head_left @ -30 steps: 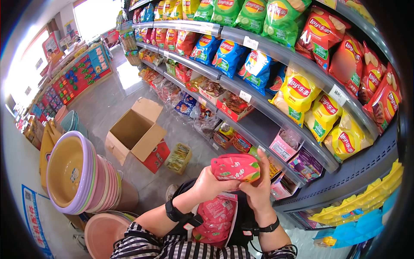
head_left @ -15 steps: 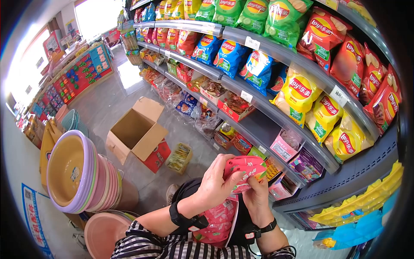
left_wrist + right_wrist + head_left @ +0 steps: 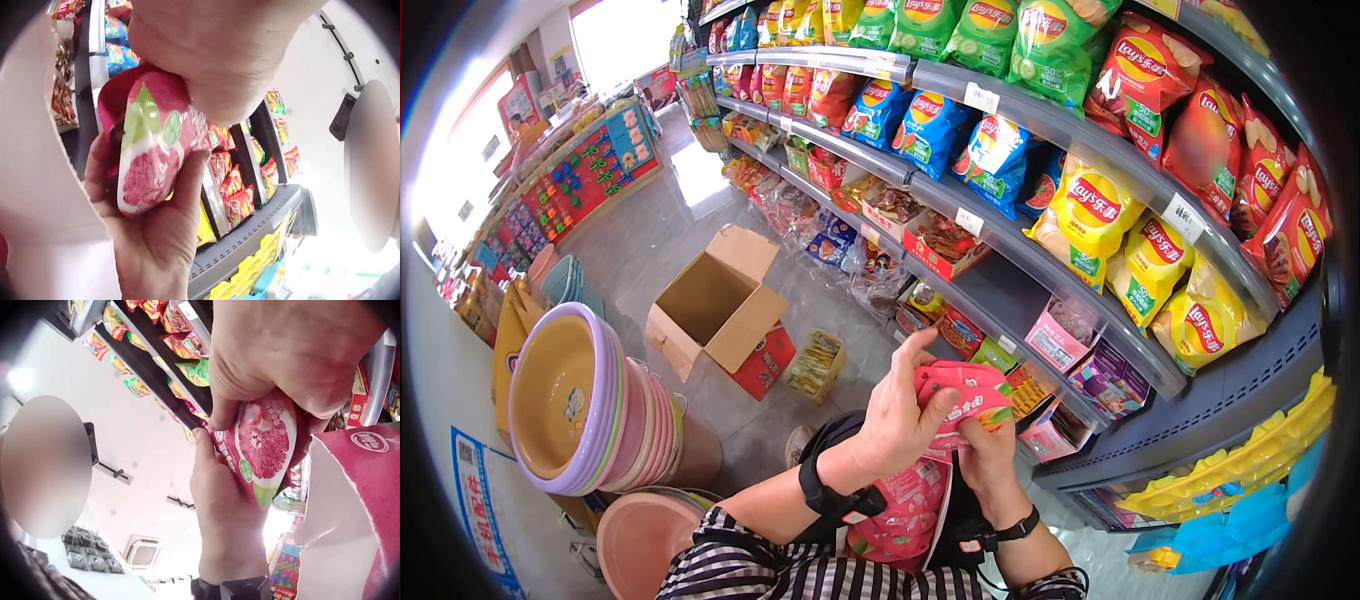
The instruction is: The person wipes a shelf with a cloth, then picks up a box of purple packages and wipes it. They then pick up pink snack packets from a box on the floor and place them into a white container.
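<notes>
In the head view, a small bunch of pink pouches (image 3: 963,380) printed with cut red-fleshed citrus is held up above the lap. My left hand (image 3: 897,410) grips it from the left, thumb over the front and index finger raised. The right hand (image 3: 990,462) pinches the lower right end with its thumb. The left wrist view shows the pouch end (image 3: 153,169) between both hands; the right wrist view shows the citrus print (image 3: 265,437). Below, an opened pink carton (image 3: 359,465) with a white inside stands in the lap, holding more pink pouches (image 3: 900,510).
Shelves of chip bags (image 3: 1090,215) rise ahead and right, with snack boxes (image 3: 1060,335) lower down. On the floor are an open cardboard box (image 3: 715,305) and a small tub of packets (image 3: 815,367). Stacked plastic basins (image 3: 565,400) stand left; yellow trays (image 3: 1230,450) hang right.
The pouches, first held flat and farther left, have turned and shifted slightly right. The left hand's index finger has lifted, and the right hand's fingers, earlier upright at the far end, have come down.
</notes>
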Tool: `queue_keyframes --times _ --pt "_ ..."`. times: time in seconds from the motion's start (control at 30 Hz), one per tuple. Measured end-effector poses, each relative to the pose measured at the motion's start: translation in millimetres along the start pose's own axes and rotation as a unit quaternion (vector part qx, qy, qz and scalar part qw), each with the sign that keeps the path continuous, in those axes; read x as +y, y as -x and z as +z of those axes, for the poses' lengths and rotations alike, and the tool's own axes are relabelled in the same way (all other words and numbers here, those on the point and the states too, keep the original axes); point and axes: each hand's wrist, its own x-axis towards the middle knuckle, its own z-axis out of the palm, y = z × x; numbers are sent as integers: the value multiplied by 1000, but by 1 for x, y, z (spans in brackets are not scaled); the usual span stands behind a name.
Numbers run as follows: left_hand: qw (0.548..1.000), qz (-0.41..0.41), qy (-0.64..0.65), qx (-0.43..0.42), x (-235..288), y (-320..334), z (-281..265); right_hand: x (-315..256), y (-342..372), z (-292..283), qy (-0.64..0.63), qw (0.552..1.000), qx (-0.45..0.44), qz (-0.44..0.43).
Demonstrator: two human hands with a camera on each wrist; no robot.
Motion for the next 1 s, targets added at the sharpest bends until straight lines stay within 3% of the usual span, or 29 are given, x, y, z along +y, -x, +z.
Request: queue_keyframes --times 0.03,0.1,0.27,0.33,0.57,0.67,0.73,0.83,1.0 --pt "1000 0 0 0 2 -4 -4 -2 0 1 0 1000 0 0" --pt "986 58 -98 -120 5 -15 -16 -9 0 7 -1 999 -10 33" --pt "987 116 -44 -101 5 -25 -18 -9 1 13 -63 993 -8 102" --pt "985 -27 86 -149 11 -23 -18 -9 2 14 -66 991 -3 113" --pt "986 -26 86 -142 -8 -16 -14 -7 2 11 -41 995 6 94" --pt "981 -77 68 -162 -5 -17 -12 -10 2 16 -39 995 25 90" --pt "979 -67 171 -85 -9 -16 -5 -11 -2 19 -42 995 35 86" --pt "983 -106 86 -125 -10 -8 -8 -11 -8 18 -66 994 75 41" --pt "963 -191 112 -156 -17 -1 -6 -9 -9 20 -1 996 85 -6"
